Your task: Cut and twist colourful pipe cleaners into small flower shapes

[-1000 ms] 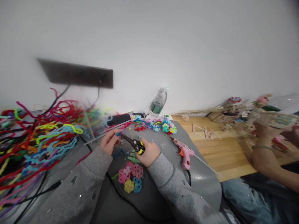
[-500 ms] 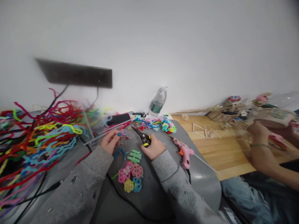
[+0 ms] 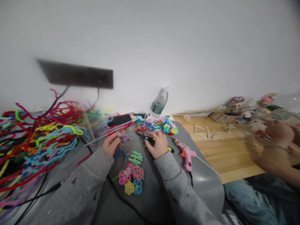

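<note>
My left hand (image 3: 112, 142) pinches a small purple and blue pipe-cleaner flower (image 3: 124, 137) just above the grey board (image 3: 206, 184). My right hand (image 3: 159, 144) lies over black and yellow pliers (image 3: 144, 136) that rest on the board, fingers curved on them. The pliers' tip points left toward the flower, and a handle end sticks out at the right of my palm. A green pipe-cleaner piece (image 3: 136, 157) and a cluster of pink, yellow and blue flowers (image 3: 131, 178) lie between my sleeves.
A pink glue gun (image 3: 187, 154) lies right of my right hand. A water bottle (image 3: 159, 102), a dark phone (image 3: 119, 119) and more flowers (image 3: 161, 124) sit at the back. Loose pipe cleaners (image 3: 39, 140) pile at left. Another person's hand (image 3: 278, 132) works at right.
My right hand moved the pliers away from the flower and lowered them flat onto the board further back. My left hand stayed put with the flower. The other person's hands shifted.
</note>
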A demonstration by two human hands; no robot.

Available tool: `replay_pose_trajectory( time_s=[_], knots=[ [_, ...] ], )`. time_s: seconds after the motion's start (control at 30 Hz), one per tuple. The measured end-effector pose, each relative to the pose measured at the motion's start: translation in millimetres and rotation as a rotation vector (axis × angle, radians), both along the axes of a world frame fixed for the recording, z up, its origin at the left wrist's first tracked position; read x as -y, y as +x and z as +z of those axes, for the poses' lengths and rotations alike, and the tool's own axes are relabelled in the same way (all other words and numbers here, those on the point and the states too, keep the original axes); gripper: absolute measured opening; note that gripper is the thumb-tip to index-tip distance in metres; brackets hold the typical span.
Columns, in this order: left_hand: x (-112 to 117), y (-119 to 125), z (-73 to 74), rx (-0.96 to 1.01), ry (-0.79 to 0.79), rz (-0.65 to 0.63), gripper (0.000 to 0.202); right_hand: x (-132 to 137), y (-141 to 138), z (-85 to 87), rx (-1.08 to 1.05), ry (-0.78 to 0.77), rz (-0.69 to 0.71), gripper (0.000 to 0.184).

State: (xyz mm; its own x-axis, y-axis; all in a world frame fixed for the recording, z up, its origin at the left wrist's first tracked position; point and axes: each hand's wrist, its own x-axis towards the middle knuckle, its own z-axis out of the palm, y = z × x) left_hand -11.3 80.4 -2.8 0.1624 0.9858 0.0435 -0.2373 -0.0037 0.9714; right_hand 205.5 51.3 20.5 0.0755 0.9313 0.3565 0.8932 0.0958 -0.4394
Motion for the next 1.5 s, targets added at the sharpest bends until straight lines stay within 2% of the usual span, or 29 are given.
replay_pose_trajectory(
  time_s=[0.13, 0.23, 0.37, 0.53, 0.7, 0.8, 0.9, 1.0, 1.13, 1.27, 1.4, 1.5],
  knots=[
    [1, -1, 5.2, -0.087, 0.083, -0.044, 0.022, -2, -15, 26.2, -0.333, -0.078, 0.361, 0.022],
    [-1, -3, 10.0, -0.195, 0.178, -0.121, 0.025, -10, -35, 28.7, -0.553, -0.218, 0.5, 0.02],
    [-4, -6, 10.0, -0.207, 0.196, -0.152, 0.027, -25, -56, 18.3, -0.754, -0.315, 0.526, 0.013],
    [-4, -2, 4.3, -0.118, 0.055, 0.038, 0.029, -41, -60, 4.0, -1.165, -0.499, 0.481, 0.032],
    [-2, 1, 5.0, -0.131, 0.045, 0.063, 0.032, -44, -67, -19.8, -1.52, -0.623, 0.472, 0.043],
    [-2, 0, 6.2, -0.157, 0.08, 0.08, 0.028, -41, -73, -28.4, -1.573, -0.666, 0.507, 0.043],
    [-1, -2, 6.1, -0.151, 0.093, 0.094, 0.023, -37, -75, -28.9, -1.574, -0.687, 0.535, 0.04],
    [0, -2, 5.5, -0.143, 0.072, 0.09, 0.023, -37, -75, -28.4, -1.571, -0.619, 0.497, 0.04],
    [1, 0, 5.9, -0.135, 0.055, 0.104, 0.03, -41, -76, -33.5, -1.466, -0.508, 0.48, 0.043],
    [2, 1, 5.7, -0.067, 0.017, 0.119, 0.036, -44, -76, -38.2, -1.43, -0.47, 0.488, 0.043],
    [2, 0, 3.8, -0.031, -0.055, 0.087, 0.03, -43, -75, -38.4, -1.438, -0.454, 0.514, 0.042],
    [3, 0, 3.9, -0.067, -0.049, 0.057, 0.025, -42, -75, -37.8, -1.416, -0.427, 0.53, 0.042]
  ],
)
